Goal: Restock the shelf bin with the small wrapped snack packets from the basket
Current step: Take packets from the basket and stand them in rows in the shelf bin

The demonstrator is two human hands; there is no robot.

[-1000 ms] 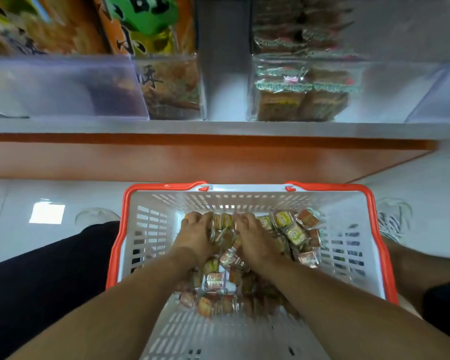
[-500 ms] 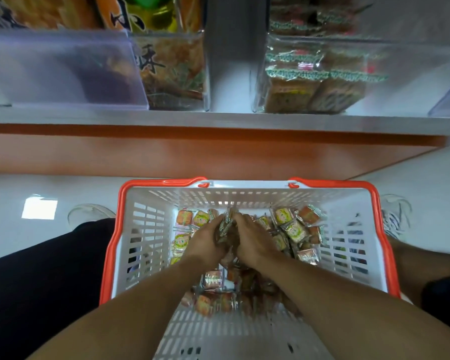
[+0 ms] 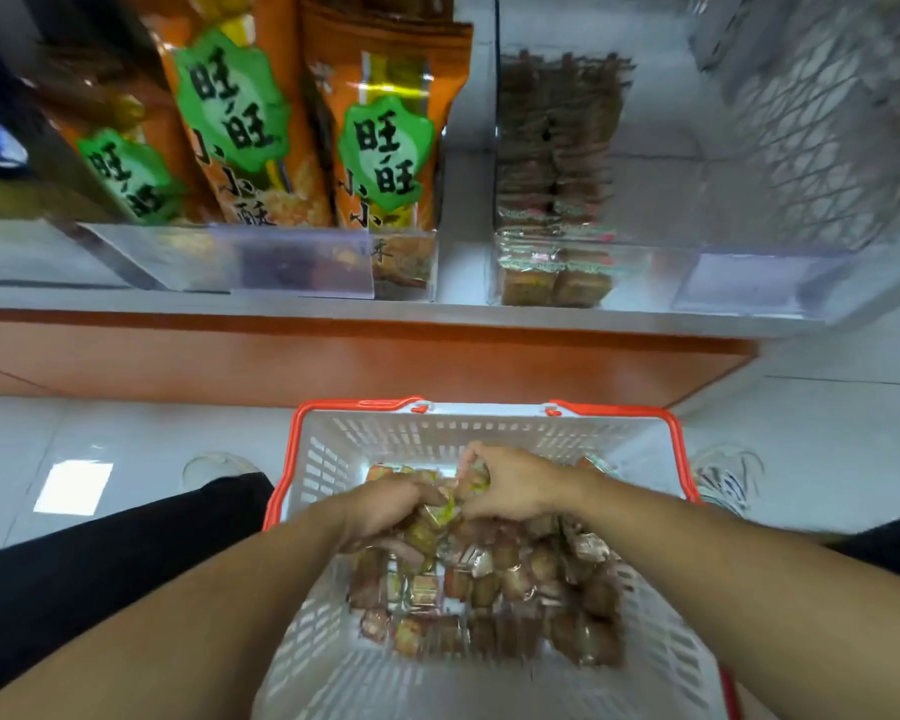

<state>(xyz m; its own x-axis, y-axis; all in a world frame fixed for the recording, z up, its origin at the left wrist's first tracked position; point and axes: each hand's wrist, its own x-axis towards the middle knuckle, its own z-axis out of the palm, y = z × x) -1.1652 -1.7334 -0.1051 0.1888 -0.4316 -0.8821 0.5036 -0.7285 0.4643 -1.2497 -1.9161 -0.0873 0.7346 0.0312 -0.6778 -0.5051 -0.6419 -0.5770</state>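
A white basket [image 3: 437, 433] with a red rim sits on the floor below the shelf. Several small wrapped snack packets [image 3: 489, 589] lie loose in its bottom. Both hands are inside it, side by side. My left hand [image 3: 391, 511] curls round a bunch of packets from the left. My right hand [image 3: 510, 485] grips the same bunch from the right, a little higher. On the shelf above, a clear bin [image 3: 645, 278] holds two rows of brown packets [image 3: 552, 200] in its left part.
A second clear bin [image 3: 302, 262] at upper left holds tall orange snack bags [image 3: 385, 137] with green labels. An orange-brown kick panel [image 3: 333, 361] runs under the shelf edge. White floor tiles lie on both sides of the basket. My dark trouser leg [image 3: 100, 574] is at lower left.
Both hands have closed together on a bunch of packets and lifted it slightly off the pile. The view has tilted up, showing more of the shelf bins.
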